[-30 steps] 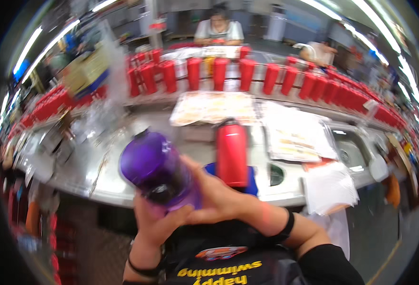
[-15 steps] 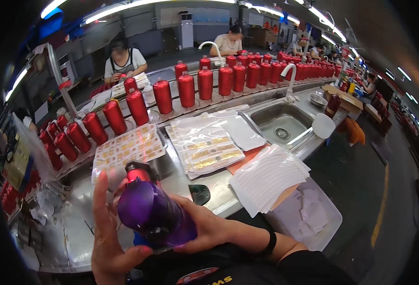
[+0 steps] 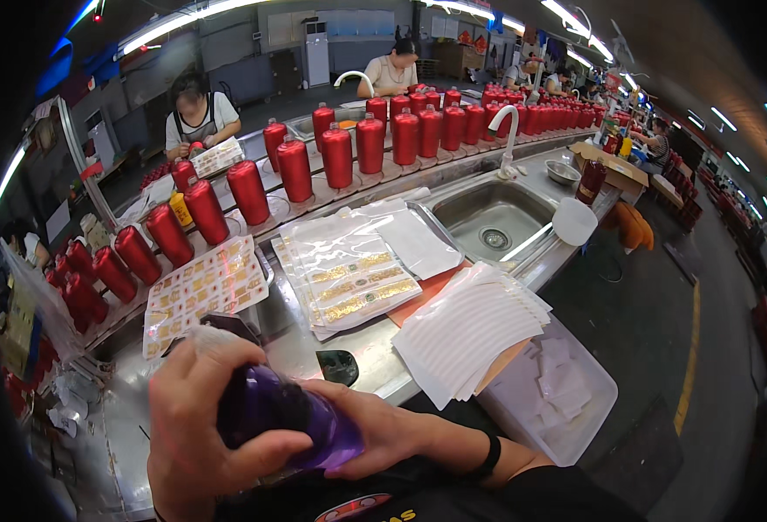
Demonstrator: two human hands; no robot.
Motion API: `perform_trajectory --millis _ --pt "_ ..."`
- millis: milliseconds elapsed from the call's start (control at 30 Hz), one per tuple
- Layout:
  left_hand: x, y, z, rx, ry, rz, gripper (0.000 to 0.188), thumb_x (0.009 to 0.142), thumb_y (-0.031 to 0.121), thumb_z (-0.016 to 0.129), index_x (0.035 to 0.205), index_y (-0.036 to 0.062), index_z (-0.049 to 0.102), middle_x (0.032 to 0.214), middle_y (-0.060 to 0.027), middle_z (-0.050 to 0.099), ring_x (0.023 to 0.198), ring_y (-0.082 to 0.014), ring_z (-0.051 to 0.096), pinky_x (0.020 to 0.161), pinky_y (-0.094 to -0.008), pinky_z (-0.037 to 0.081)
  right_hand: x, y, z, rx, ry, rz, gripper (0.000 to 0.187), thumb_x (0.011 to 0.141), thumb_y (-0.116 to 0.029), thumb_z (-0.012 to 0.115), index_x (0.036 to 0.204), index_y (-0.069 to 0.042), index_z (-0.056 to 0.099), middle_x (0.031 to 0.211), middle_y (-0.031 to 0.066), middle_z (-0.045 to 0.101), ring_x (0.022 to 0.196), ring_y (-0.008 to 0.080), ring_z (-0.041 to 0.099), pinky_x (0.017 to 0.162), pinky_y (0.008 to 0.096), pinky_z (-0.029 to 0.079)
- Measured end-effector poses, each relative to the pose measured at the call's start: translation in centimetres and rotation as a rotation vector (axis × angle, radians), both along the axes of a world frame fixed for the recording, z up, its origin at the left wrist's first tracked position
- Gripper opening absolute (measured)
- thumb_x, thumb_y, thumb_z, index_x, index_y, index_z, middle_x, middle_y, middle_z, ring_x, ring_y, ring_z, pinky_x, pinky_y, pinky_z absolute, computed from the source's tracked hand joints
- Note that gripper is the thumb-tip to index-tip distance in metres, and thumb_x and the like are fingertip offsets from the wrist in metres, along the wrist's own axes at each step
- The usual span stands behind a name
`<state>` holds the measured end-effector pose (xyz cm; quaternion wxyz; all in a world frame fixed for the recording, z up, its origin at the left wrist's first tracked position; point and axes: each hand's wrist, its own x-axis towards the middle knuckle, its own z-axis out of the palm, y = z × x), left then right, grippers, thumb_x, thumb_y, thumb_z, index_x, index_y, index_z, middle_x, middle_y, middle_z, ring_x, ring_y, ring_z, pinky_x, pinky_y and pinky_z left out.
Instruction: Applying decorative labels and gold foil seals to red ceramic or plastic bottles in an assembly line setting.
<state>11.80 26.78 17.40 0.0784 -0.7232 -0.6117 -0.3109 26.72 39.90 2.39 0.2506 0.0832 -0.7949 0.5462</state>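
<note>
The fingers of the left hand (image 3: 205,418) curl over the top and near side of a purple bottle (image 3: 283,418), thumb reaching across its front, so the hand grasps the bottle from above and hides most of its upper part. The fingers of the right hand (image 3: 375,431) cup the bottle's lower end from the right, clasping it too. The bottle lies tilted between both hands, close to the body and just in front of the steel counter (image 3: 314,344), not resting on it.

Judging from how things lie, the work on this bottle looks to be in the middle: it is in hand, and no gold sticker shows on the purple surface that can be seen, though the palms cover much of it. Sheets of gold stickers (image 3: 205,291) lie on the counter just beyond the left hand, and a second stack of sticker sheets in clear film (image 3: 348,278) lies beside them. A pile of white sheets (image 3: 470,331) sits to the right, near the sink (image 3: 488,217). A long row of red bottles (image 3: 340,157) stands on the shelf behind.

The left wrist bends down over the bottle; the right forearm comes in from the lower right, a black band (image 3: 490,454) on its wrist, palm turned up and inward
</note>
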Motion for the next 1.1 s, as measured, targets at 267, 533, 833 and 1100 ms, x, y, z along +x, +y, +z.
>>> perform_trajectory --millis 267,533,833,1100 --pt "-0.8 -1.0 -0.9 0.125 -0.667 0.16 0.078 0.072 0.067 0.067 0.104 -0.0035 0.058 0.089 -0.0058 0.059 0.08 -0.0115 0.057 0.072 -0.0249 0.044 1.0 0.4 1.2 -0.095 0.059 -0.037 0.1 0.065 -0.018 0.084 0.145 -0.001 0.025 0.132 0.0195 0.05 0.122 0.0294 0.053 0.102 0.0371 0.043" --pt "-3.3 -3.2 -6.6 0.16 -0.972 0.062 0.079 0.08 0.069 0.059 0.108 -0.0041 0.057 0.099 -0.0106 0.061 0.089 -0.0147 0.06 0.081 -0.0262 0.047 3.2 2.0 2.3 0.038 0.221 -0.265 0.102 0.064 -0.019 0.086 0.144 0.0 0.026 0.133 0.0204 0.051 0.121 0.0303 0.055 0.101 0.0378 0.044" --pt "-3.4 -3.2 -13.8 0.025 -1.366 -0.118 0.068 0.088 0.06 0.056 0.112 -0.0038 0.053 0.101 -0.0128 0.061 0.091 -0.019 0.062 0.08 -0.0293 0.051 6.4 1.5 4.2 0.132 0.25 -0.514 0.106 0.061 -0.02 0.088 0.144 0.0 0.026 0.135 0.0196 0.049 0.122 0.0298 0.054 0.101 0.0375 0.043" --pt "-3.9 -3.3 -13.8 -0.079 -1.224 -0.147 0.048 0.095 0.045 0.045 0.109 0.0001 0.054 0.097 -0.0093 0.057 0.093 -0.0187 0.058 0.085 -0.0299 0.045 9.7 -0.4 6.4 0.213 0.284 -0.672 0.106 0.061 -0.018 0.089 0.145 0.0 0.026 0.133 0.018 0.05 0.121 0.0263 0.054 0.102 0.0355 0.042"
